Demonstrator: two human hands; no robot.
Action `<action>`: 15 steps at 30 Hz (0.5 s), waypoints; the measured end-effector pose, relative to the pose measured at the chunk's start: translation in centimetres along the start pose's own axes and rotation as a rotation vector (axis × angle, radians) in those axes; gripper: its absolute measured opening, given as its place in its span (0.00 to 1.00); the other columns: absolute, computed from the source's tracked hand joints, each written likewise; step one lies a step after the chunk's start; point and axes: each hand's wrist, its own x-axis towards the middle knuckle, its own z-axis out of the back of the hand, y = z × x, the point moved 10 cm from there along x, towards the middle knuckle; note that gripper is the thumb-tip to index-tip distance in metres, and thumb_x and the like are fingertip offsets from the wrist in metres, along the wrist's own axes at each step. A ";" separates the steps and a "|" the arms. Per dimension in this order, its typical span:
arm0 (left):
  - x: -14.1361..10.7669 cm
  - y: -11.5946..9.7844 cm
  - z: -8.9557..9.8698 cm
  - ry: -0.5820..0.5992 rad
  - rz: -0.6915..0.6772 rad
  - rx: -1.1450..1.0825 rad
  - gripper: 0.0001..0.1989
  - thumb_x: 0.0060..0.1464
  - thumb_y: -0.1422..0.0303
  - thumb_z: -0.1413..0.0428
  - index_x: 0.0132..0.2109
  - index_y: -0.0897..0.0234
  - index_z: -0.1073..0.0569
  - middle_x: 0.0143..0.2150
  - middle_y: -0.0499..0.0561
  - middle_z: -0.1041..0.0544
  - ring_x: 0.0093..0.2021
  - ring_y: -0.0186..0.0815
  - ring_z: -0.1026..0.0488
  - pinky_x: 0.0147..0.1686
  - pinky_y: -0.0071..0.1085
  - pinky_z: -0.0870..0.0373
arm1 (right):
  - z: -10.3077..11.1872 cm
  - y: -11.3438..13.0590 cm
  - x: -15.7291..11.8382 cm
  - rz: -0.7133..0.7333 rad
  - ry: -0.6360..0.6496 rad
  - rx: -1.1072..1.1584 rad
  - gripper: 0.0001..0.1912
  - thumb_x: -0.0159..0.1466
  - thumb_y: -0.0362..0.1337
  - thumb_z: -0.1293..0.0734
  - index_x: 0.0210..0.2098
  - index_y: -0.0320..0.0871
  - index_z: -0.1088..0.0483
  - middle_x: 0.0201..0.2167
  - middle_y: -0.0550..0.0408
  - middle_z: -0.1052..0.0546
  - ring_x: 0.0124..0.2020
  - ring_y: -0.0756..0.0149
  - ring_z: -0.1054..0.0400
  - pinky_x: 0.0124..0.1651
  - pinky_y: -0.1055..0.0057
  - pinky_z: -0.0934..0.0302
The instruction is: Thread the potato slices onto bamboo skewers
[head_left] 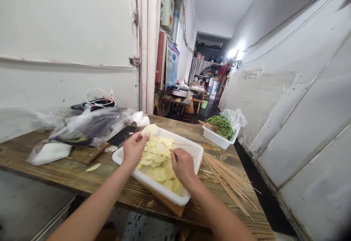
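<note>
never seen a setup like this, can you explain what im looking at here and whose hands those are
There is no robot here. The single picture comes from a camera on a person's head, looking forward and down at their own bare hands.

The left hand holds a pale round slice. The right hand seems to pinch a thin stick, mostly hidden by its fingers.

Below them, a white tub of similar slices sits on a wooden table. To its right are loose thin sticks and a smaller tub of something green; to its left, a knife and plastic bags.
</note>
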 end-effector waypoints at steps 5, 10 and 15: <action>0.0 0.4 -0.1 0.024 0.006 0.023 0.22 0.42 0.58 0.41 0.42 0.68 0.25 0.33 0.52 0.22 0.32 0.36 0.28 0.34 0.31 0.32 | 0.0 0.1 -0.1 0.014 0.007 -0.028 0.11 0.63 0.33 0.41 0.33 0.43 0.27 0.30 0.53 0.23 0.32 0.65 0.30 0.36 0.73 0.41; -0.2 -0.5 -0.1 0.029 -0.070 0.181 0.19 0.43 0.58 0.42 0.39 0.67 0.24 0.31 0.51 0.23 0.31 0.36 0.28 0.31 0.29 0.33 | 0.1 -0.6 -0.1 -0.045 -0.016 0.045 0.11 0.62 0.32 0.41 0.36 0.43 0.26 0.33 0.53 0.22 0.34 0.64 0.30 0.38 0.73 0.40; -0.2 -1.1 0.3 -0.017 -0.109 0.239 0.17 0.45 0.58 0.42 0.39 0.66 0.23 0.30 0.50 0.23 0.31 0.36 0.28 0.32 0.30 0.34 | -0.5 -2.1 0.4 -0.160 0.016 0.203 0.11 0.61 0.34 0.40 0.33 0.43 0.25 0.30 0.54 0.22 0.30 0.67 0.31 0.35 0.74 0.41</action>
